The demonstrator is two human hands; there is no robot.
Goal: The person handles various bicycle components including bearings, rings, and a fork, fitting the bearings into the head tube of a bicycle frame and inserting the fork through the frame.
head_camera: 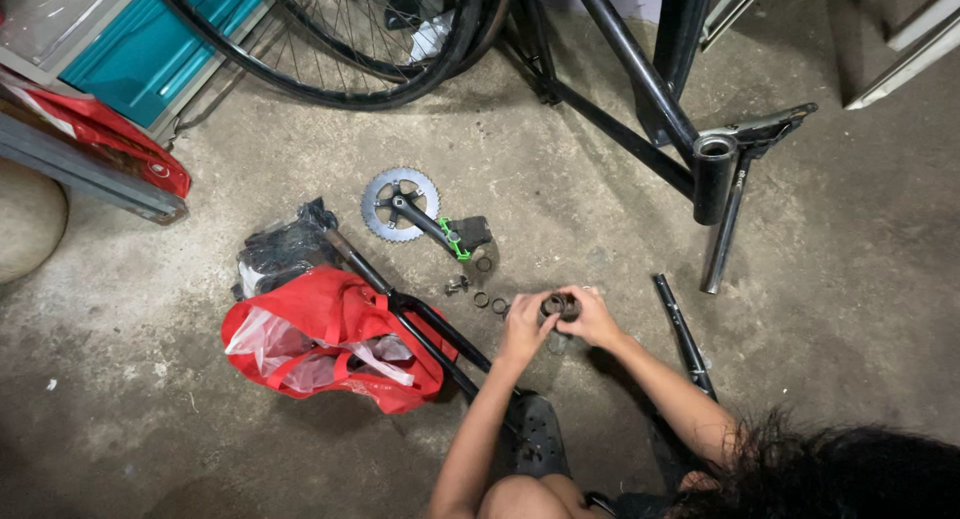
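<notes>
A small dark ring part (559, 305) is gripped between the left hand (527, 324) and right hand (592, 317), above little rings (490, 302) laid on the floor (560, 209).

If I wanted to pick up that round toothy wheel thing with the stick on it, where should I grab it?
Probably grab the black crank arm, not the chainring with its pointed teeth. The arm lies flat on the concrete floor, bare in the middle, so come from above and pinch its two long sides.

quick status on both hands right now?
Left hand: closed, fingers gripping one side of the small dark round metal ring part.
Right hand: closed on the other side of the same part.
</notes>
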